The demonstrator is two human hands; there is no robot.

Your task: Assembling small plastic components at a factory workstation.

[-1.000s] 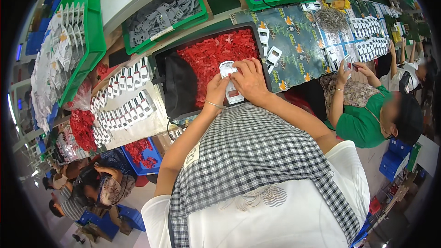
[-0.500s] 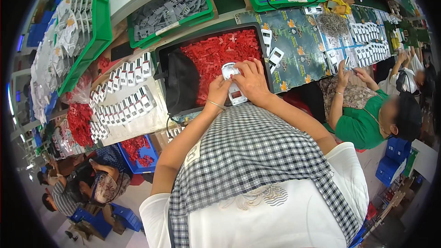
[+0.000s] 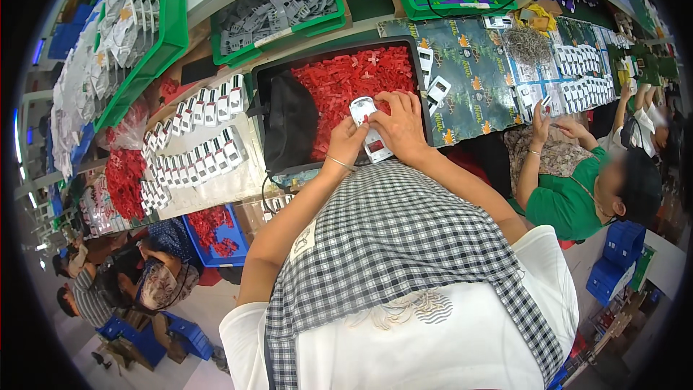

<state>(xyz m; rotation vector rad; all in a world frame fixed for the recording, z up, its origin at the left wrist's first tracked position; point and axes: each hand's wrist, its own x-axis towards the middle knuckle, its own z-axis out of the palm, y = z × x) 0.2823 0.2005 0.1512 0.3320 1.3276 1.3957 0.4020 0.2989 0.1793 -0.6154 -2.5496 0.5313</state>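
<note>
On the far left, a green bin [image 3: 150, 76] is full of pale parts, and a heap of red bits [image 3: 124, 184] lies near it. Next, small white cases [image 3: 195, 166] stand in rows on the worktop [image 3: 249, 179], with a blue bin [image 3: 238, 240] of red bits below. Behind sits another green bin [image 3: 310, 29] with grey parts. In the middle is a black tray [image 3: 278, 72] with a black cloth [image 3: 290, 124] on its left and red strips [image 3: 354, 76] beside it. Over the tray's near side is one white case [image 3: 363, 107]. The left hand [image 3: 346, 144] holds its left side, fingers bent close together. The right hand [image 3: 402, 128] curls its fingers over the right side, holding it too. A red spot shows by the fingertips. To the right, more cases [image 3: 437, 90] lie on a green mat [image 3: 469, 65], then a wire heap [image 3: 525, 45]. A person in green [image 3: 567, 198] sits there, one hand raised with a white thing.
</note>
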